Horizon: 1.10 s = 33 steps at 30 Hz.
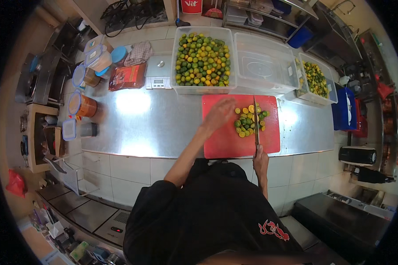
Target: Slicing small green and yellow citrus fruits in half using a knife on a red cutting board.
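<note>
My right hand (260, 160) grips the handle of a long kitchen knife (256, 122), its blade pointing away from me across a red cutting board (219, 139). Under and around the blade lies a pile of small green and yellow citrus fruits (248, 122), which look like calamansi; some are cut with orange flesh showing. Blurred by motion, my left hand (222, 112) is over the left part of the board, just left of the pile. Whether its fingers hold a fruit is not clear.
Behind the board stands a clear plastic bin (204, 59) full of whole citrus. Right of it are an empty-looking clear bin (262, 63) and a smaller bin (316, 79) of cut fruit. A digital scale (158, 73), a red packet (127, 77) and lidded tubs (83, 104) occupy the steel table's (165, 126) left side.
</note>
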{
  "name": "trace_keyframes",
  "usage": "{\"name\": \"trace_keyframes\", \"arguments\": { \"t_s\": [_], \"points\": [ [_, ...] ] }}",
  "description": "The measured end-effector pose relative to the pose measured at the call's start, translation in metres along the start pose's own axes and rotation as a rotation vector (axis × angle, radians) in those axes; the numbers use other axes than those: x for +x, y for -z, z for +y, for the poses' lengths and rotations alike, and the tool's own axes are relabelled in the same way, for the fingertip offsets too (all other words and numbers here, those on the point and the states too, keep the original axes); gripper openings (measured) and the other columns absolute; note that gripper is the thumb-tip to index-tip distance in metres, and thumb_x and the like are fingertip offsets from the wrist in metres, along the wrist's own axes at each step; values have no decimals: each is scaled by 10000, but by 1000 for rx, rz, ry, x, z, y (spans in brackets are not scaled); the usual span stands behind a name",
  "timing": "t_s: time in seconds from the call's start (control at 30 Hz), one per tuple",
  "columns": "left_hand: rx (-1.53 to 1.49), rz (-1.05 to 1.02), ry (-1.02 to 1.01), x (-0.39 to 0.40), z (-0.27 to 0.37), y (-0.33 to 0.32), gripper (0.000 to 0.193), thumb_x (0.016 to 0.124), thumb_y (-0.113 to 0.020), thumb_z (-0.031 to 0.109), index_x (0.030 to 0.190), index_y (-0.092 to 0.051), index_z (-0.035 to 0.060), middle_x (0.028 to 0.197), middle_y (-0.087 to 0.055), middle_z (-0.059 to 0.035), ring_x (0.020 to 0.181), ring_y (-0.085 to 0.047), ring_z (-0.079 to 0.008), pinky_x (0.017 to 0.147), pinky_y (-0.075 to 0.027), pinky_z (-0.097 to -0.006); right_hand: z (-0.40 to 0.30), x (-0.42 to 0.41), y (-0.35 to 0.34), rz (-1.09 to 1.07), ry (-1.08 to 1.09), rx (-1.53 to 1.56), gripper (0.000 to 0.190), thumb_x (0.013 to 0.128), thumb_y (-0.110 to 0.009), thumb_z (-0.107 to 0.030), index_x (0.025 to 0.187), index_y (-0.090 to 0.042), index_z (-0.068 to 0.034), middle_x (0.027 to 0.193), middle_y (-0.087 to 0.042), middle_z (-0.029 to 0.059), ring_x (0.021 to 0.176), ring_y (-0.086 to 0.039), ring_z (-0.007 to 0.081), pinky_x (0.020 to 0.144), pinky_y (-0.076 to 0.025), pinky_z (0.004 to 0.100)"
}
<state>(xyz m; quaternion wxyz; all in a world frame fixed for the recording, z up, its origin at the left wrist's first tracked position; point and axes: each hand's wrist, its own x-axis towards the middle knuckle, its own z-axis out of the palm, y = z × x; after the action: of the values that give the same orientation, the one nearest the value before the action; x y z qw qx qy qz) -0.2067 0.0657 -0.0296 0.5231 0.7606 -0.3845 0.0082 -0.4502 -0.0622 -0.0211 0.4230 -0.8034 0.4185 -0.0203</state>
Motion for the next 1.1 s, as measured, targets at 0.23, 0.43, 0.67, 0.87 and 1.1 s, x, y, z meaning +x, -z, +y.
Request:
{"name": "trace_keyframes", "arguments": {
  "t_s": [0.23, 0.43, 0.67, 0.87, 1.1],
  "points": [
    [434, 212, 214, 107, -129, 101, 280, 789, -621, 1, 1065, -667, 26, 1022, -644, -219, 979, -623, -337, 889, -501, -428, 14, -8, -2, 78, -96, 60, 677, 1036, -284, -468, 615, -503, 16, 498, -458, 118, 482, -489, 245, 511, -393, 407],
    [840, -193, 212, 121, -217, 108, 208, 735, -603, -74, 917, -668, 3, 982, -647, -215, 971, -612, -369, 894, -498, -429, 10, -11, -9, 94, -154, 113, 662, 1029, -278, -500, 604, -468, -30, 472, -415, 35, 405, -431, 136, 391, -331, 317],
    [550, 37, 313, 127, -182, 114, 223, 787, -681, 36, 1007, -673, -5, 960, -693, -196, 850, -682, -316, 747, -541, -378, -13, -4, -10, -41, -187, 53, 690, 1019, -312, -517, 623, -506, 13, 518, -465, 104, 504, -497, 205, 513, -397, 383],
    [-277, 141, 540, 66, -63, 95, 305, 851, -730, 116, 1133, -657, 25, 939, -703, -72, 869, -650, -115, 757, -527, -259, -11, 6, -32, -320, -59, -87, 652, 1024, -330, -476, 769, -593, 64, 618, -545, 210, 635, -578, 356, 619, -436, 445],
    [-510, 270, 555, -48, -32, 7, 316, 801, -771, 106, 1099, -681, 50, 980, -704, -76, 815, -662, -106, 727, -540, -277, -1, 17, -37, -192, -79, -190, 664, 1027, -316, -461, 788, -601, 89, 725, -571, 323, 760, -579, 495, 696, -431, 511]
  ]
}}
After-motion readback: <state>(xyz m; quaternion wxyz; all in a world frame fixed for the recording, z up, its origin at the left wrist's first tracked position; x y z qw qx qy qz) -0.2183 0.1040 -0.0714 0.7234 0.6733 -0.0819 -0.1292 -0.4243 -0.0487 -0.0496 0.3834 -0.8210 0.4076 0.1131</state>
